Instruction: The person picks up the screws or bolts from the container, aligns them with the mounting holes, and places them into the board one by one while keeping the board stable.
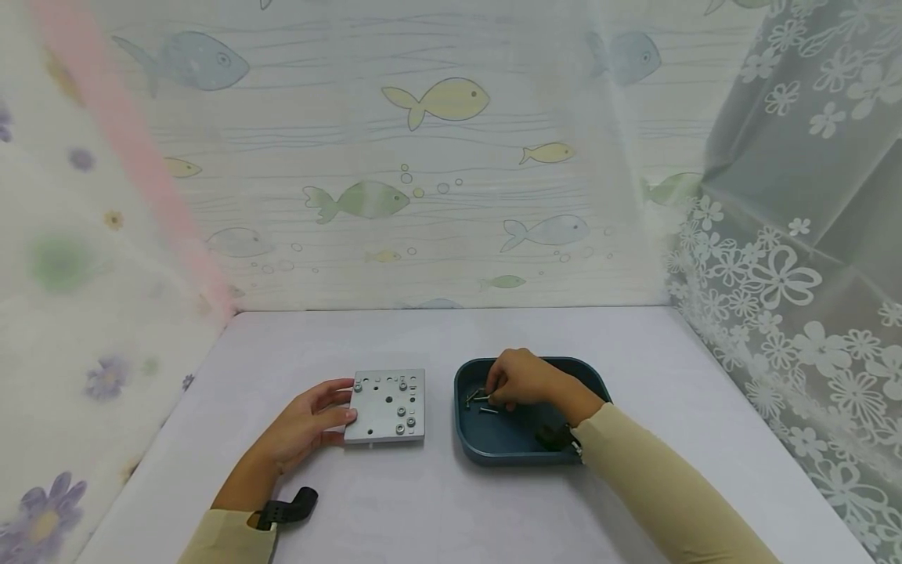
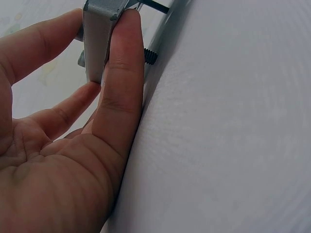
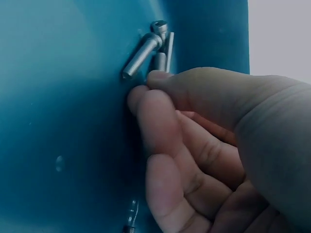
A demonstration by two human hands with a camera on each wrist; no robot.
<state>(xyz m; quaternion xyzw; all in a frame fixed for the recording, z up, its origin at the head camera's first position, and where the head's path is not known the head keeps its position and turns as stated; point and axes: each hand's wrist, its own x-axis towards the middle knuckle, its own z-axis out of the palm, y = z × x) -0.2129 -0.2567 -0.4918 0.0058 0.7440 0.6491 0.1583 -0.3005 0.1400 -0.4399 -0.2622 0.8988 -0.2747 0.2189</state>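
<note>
My left hand (image 1: 310,423) grips the left edge of a silver metal plate (image 1: 377,419), thumb on top. Several socket-head screws (image 1: 402,411) sit in the plate, among open holes. In the left wrist view, a threaded screw end (image 2: 151,56) sticks out under the plate, beside a finger (image 2: 124,73). Inside a blue tray (image 1: 493,453), my right hand (image 1: 524,380) has its thumb and fingertips together at the end of a screw (image 3: 159,60); their contact is partly hidden. Other loose screws (image 3: 141,58) and a thin pin (image 3: 170,51) lie close to the thumb.
A white-covered table (image 1: 437,501) lies under everything. A fish-patterned curtain (image 1: 437,157) hangs behind, with a flowered cloth (image 1: 106,329) on the left and a lace-flowered sheet (image 1: 796,313) on the right. The tray's raised rim surrounds the right hand.
</note>
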